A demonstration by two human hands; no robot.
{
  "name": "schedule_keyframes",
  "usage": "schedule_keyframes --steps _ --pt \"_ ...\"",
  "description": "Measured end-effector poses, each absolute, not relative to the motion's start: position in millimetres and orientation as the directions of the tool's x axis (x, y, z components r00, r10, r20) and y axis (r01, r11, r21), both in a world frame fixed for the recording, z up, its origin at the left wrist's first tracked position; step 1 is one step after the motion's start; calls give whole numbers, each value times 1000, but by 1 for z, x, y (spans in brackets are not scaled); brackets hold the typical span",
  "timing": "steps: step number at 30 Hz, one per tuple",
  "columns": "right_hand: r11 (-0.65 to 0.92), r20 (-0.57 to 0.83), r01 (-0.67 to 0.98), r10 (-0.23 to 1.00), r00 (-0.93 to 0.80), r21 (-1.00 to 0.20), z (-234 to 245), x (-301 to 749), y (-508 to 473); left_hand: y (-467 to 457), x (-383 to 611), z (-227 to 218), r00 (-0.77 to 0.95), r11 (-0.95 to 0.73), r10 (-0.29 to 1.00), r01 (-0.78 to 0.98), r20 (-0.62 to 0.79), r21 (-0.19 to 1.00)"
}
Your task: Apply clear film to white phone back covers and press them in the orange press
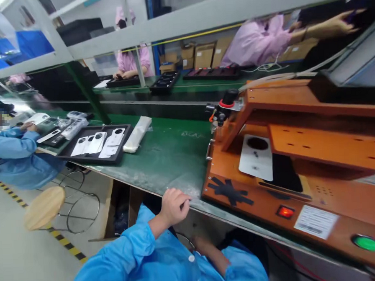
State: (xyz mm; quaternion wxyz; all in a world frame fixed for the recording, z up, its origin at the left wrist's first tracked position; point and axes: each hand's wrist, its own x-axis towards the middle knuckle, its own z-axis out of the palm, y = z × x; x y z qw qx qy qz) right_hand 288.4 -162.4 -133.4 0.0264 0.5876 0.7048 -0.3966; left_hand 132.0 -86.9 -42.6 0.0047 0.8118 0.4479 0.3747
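Note:
My left hand [173, 206] rests on the near edge of the green bench [169, 158], fingers curled into a loose fist with nothing visible in them. My right forearm [212, 254], in a blue sleeve, reaches down below the bench edge, and its fingers are hidden in the dark there. To the right of my left hand stands an orange press fixture [303, 184]. A white phone back cover [256, 158] lies in its nest beside a black pad. On the fixture's front are a lit red switch [285, 211] and a green button [366, 243].
A black tray [96, 143] of white covers and a stack of clear bags [137, 134] lie on the bench to the left. A co-worker in blue [12, 154] sits at far left near a wooden stool [44, 206]. People in pink work at the far bench.

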Motion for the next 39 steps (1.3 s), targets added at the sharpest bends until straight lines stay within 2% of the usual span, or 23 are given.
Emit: schedule_keyframes --steps 2,3,6,9,11,13,15,18,21,27,29,30,31,33,34,36,39 --pt "-7 -459 838 839 -292 -545 -113 297 -165 -87 126 -38 343 -626 728 685 593 372" --pt "-2 -389 825 883 -264 -565 -97 305 -164 -87 123 -36 342 -629 733 671 588 394" --pt "2 -37 799 999 -30 -601 -30 338 -151 -81 119 -34 319 -622 753 630 576 465" --pt "-117 221 826 935 279 -551 45 371 -114 -69 119 -34 322 -628 758 594 567 502" --pt "-271 379 880 823 422 -391 83 384 -81 -62 120 -33 340 -643 750 575 567 506" --pt "-402 366 886 808 463 -232 107 388 -47 -57 120 -32 373 -671 730 552 572 496" --pt "-454 279 876 830 483 -165 118 384 -19 -54 116 -33 404 -692 712 538 574 480" --pt "-454 157 863 857 491 -220 126 381 6 -49 109 -40 434 -709 696 543 571 451" --pt "-423 131 854 869 477 -303 135 391 1 -41 102 -46 446 -710 697 540 562 452" --pt "-372 176 827 861 477 -421 132 432 -138 -32 98 -41 491 -764 639 491 592 419" --pt "-409 301 781 758 579 -472 129 466 -186 -32 99 -40 494 -772 628 493 602 401" --pt "-511 379 725 625 682 -462 130 490 -198 -33 100 -39 490 -770 629 501 604 395" --pt "-603 404 658 520 753 -451 132 516 -201 -33 102 -39 481 -763 636 512 604 395" --pt "-704 375 557 419 827 -440 140 574 -181 -33 105 -39 450 -738 660 536 601 410" --pt "-722 347 534 411 843 -440 142 604 -161 -33 107 -39 435 -725 673 546 598 419" --pt "-755 194 493 456 869 -434 139 658 -114 -33 109 -38 426 -717 681 556 596 421" --pt "-789 58 461 481 875 -406 118 710 -61 -35 109 -37 447 -732 661 560 603 388"
